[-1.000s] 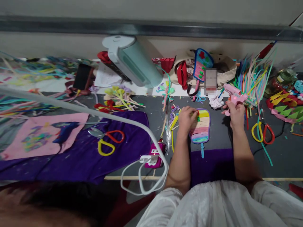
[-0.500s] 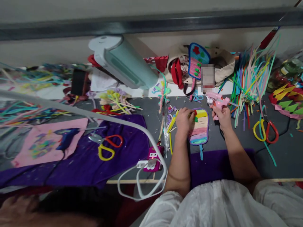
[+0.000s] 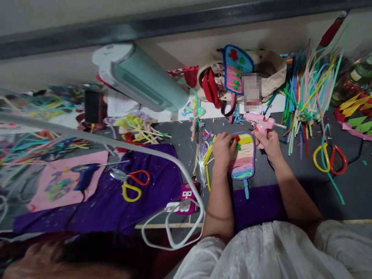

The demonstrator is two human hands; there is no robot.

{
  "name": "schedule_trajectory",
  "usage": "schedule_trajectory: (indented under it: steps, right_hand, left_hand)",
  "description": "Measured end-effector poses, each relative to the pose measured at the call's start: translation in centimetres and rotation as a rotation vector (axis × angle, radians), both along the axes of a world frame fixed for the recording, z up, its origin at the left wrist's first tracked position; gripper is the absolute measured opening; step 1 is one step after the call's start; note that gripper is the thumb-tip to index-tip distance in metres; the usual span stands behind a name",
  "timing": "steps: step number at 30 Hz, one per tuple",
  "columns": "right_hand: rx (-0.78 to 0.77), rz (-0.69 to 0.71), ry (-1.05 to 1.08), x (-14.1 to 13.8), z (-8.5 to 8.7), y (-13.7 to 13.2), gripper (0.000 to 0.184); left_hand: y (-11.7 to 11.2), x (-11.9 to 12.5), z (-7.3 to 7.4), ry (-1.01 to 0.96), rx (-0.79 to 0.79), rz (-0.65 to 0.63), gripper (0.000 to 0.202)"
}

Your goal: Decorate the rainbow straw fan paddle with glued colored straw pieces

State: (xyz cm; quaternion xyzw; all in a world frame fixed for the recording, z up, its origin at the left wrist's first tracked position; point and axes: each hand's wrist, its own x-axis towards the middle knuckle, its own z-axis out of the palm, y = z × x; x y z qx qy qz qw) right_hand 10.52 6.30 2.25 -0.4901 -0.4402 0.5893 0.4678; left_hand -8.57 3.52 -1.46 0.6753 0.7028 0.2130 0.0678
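In my right hand is a pink glue gun, its nozzle pointing left and a glue stick jutting from its back. My left hand rests at the upper left edge of a striped popsicle-shaped pipe cleaner piece. It has yellow, cream, pink and blue rows, a purple border and a blue stick. The left fingers are bent together beside small red and green bits; what they pinch is hidden. Yellow pipe cleaners lie just left of that hand.
Scissors and a pipe cleaner bundle lie to the right. A canvas bag stands behind. A teal lamp-like device, white cable, power strip and blue glue gun are leftward. Another person's hand shows lower left.
The camera view has shifted slightly. The pink glue gun has tipped a little in my right hand, which stays near the striped piece. My left hand keeps its place on the piece.
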Motion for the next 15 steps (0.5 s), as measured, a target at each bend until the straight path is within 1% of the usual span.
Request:
schedule_trajectory:
  steps: [7, 12, 15]
  right_hand:
    - [-0.023, 0.019, -0.014, -0.01, 0.06, 0.00, 0.043]
    - [-0.019, 0.035, -0.033, 0.04, 0.22, -0.03, 0.045]
    - [-0.025, 0.040, -0.026, 0.07, 0.16, -0.01, 0.043]
  left_hand:
    - [-0.13, -0.38, 0.22, -0.083, 0.081, 0.017, 0.022]
    - [0.07, -0.30, 0.42, -0.077, 0.048, -0.036, 0.026]
    - [0.23, -0.15, 0.63, -0.038, 0.011, -0.034, 0.024]
